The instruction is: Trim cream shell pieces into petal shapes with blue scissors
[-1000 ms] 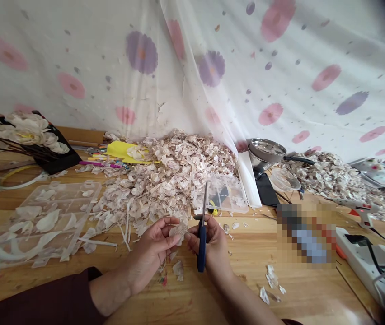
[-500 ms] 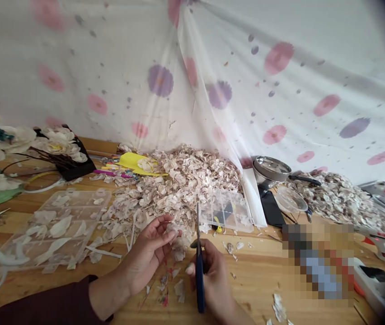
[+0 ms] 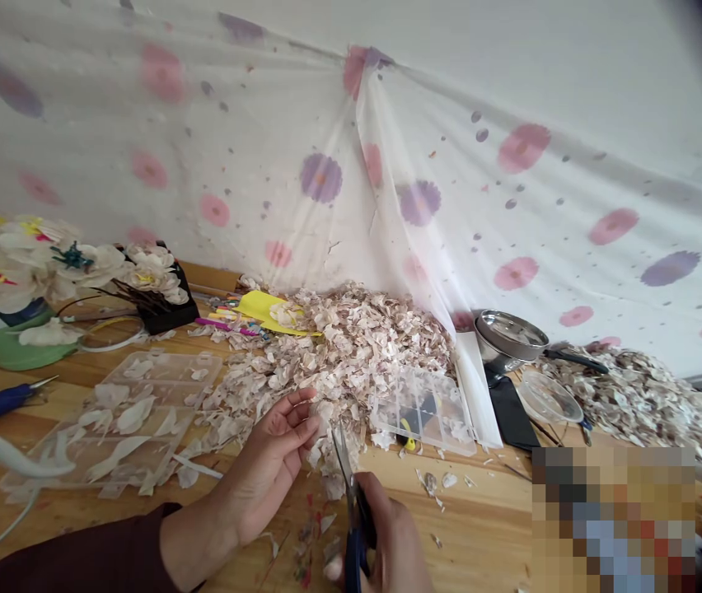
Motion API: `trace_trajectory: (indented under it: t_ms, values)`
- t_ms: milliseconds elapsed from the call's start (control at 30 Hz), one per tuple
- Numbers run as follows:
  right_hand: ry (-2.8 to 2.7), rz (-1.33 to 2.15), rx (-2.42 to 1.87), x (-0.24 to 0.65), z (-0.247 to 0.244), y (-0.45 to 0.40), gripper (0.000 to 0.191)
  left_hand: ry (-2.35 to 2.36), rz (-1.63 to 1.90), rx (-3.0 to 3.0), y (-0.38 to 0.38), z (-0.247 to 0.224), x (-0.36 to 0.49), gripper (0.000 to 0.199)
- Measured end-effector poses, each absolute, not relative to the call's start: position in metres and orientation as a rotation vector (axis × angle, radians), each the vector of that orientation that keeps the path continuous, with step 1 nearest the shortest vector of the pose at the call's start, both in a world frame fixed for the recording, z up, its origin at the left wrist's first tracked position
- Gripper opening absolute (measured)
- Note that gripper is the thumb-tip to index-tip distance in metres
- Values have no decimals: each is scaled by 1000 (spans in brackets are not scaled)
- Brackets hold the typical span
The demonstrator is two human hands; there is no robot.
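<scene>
Dark-blue-handled metal scissors [image 3: 350, 487] raised beside a thin, translucent off-white flake [image 3: 324, 414].
The left hand [image 3: 268, 473] pinches the flake in its fingertips; the right hand [image 3: 397, 535] grips the scissors, blades slightly parted, contact unclear. Both are over the near side of the light wooden worktop [image 3: 480, 527], before a brownish-white flake heap [image 3: 357, 338] reaching its far edge.

Craft workspace, flake heap [image 3: 357, 346], scissors [image 3: 351, 498], flowers [image 3: 30, 259]

One pair of scissors [image 3: 352, 497], two flake heaps [image 3: 363, 346] [image 3: 641, 399]
</scene>
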State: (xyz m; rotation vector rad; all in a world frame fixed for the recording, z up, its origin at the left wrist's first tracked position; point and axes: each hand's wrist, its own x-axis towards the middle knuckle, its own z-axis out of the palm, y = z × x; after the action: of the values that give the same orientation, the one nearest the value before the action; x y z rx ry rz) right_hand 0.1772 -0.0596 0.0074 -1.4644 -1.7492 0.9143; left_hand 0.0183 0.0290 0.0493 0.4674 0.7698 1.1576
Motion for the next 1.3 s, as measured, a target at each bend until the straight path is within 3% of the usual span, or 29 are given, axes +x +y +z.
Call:
trace_trajectory:
  t_ms: [167,333,1300]
  values:
    - [-1840,745,-1613,178,3,-57,30,724,1163,458,30,53,16,44]
    - [-1854,708,-1631,174,4,-56,24,721,1169,419,25,54,17,40]
    - [-1887,683,-1681,168,8,-54,33,744,1062,295,4,51,25,35]
